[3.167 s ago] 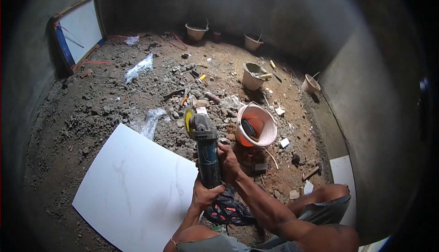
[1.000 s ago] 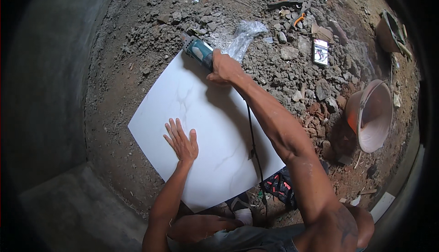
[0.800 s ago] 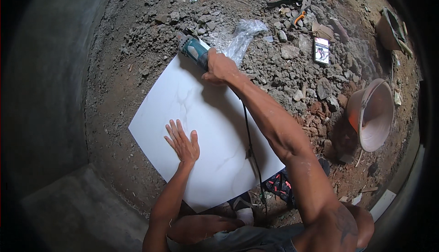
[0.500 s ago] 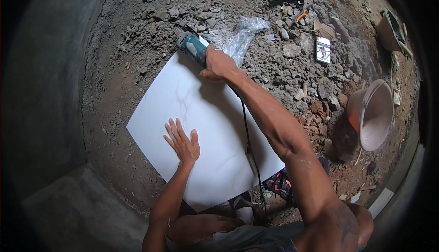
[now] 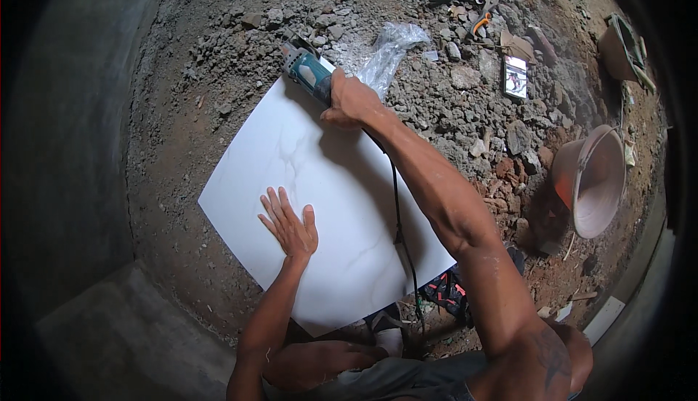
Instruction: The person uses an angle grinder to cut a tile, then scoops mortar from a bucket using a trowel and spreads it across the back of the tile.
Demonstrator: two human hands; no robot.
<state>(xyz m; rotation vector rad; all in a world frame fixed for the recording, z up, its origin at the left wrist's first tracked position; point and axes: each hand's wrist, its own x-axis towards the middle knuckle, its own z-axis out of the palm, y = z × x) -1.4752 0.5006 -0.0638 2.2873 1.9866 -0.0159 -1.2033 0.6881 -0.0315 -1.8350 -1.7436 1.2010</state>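
A large white tile (image 5: 342,219) with faint grey veining lies across the ground in front of me, one corner pointing toward my legs. My left hand (image 5: 291,226) presses flat on its left part, fingers spread. At the tile's far edge, my right hand (image 5: 350,101) is wrapped round the rear of a teal angle grinder (image 5: 309,74). The grinder's head and guard reach the far corner of the tile; its disc's contact with the tile is hard to make out. A black power cord (image 5: 398,212) runs from the grinder back over the tile, below my right forearm.
Crumpled clear plastic (image 5: 392,55) lies beyond the tile on rubble. Farther right are orange-handled pliers (image 5: 483,19), a small white pack (image 5: 515,77), a tipped bucket (image 5: 598,183) and another container (image 5: 619,50). A concrete wall (image 5: 80,132) stands at the left.
Almost nothing differs. The grinder and my right hand have shifted very slightly right in the picture; my left hand stays flat on the tile.
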